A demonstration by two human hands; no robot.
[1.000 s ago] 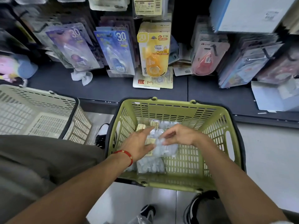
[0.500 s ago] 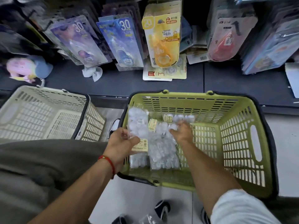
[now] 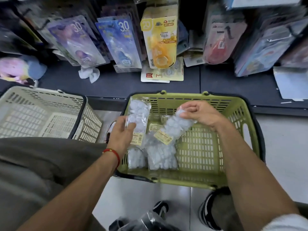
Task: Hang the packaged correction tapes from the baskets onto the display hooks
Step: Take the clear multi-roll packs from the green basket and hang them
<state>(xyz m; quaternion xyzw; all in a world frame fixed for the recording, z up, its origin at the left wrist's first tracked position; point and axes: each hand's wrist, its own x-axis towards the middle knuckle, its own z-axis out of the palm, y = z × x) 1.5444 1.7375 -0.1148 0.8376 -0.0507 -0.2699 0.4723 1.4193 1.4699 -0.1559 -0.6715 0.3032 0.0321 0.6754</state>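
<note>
Left hand (image 3: 122, 134) grasps one clear pack (image 3: 138, 119) by its side, over the green basket (image 3: 216, 179). Right hand (image 3: 200, 114) pinches a second pack (image 3: 173, 129) by its top end, tilted, label down. More packs (image 3: 160, 157) lie in the basket. They look light, floppy, slick film; best held at the top edge, near where I'd guess the hang hole is. Hooks not clearly visible.

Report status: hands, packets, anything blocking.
Left hand grips one clear packet; right hand pinches another packet. More packets lie in green basket. Nothing hung yet; hooks crowded.
</note>
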